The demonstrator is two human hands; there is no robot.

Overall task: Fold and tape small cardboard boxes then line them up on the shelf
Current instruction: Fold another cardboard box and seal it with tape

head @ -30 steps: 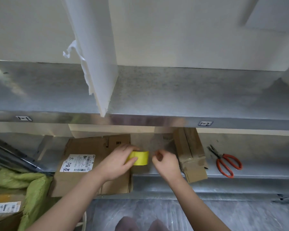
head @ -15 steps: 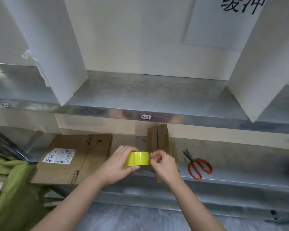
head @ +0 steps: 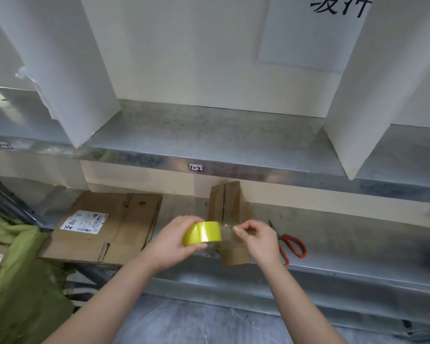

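My left hand (head: 174,240) grips a yellow tape roll (head: 202,233) in front of the lower shelf (head: 358,244). My right hand (head: 257,238) pinches the clear free end of the tape (head: 226,231), drawn a short way off the roll to the right. Right behind the hands a small folded cardboard box (head: 227,207) stands on the lower shelf with its seam facing me. A stack of flattened cardboard boxes (head: 104,227) with a white shipping label lies on the same shelf to the left.
Orange-handled scissors (head: 289,245) lie on the lower shelf just right of my right hand. Above, the upper metal shelf (head: 209,130) is split by white dividers (head: 67,70). A green bag (head: 15,269) sits at the lower left.
The view has swung right and up. My right hand has drawn a short strip of clear tape off the roll. The roll stays in my left hand.
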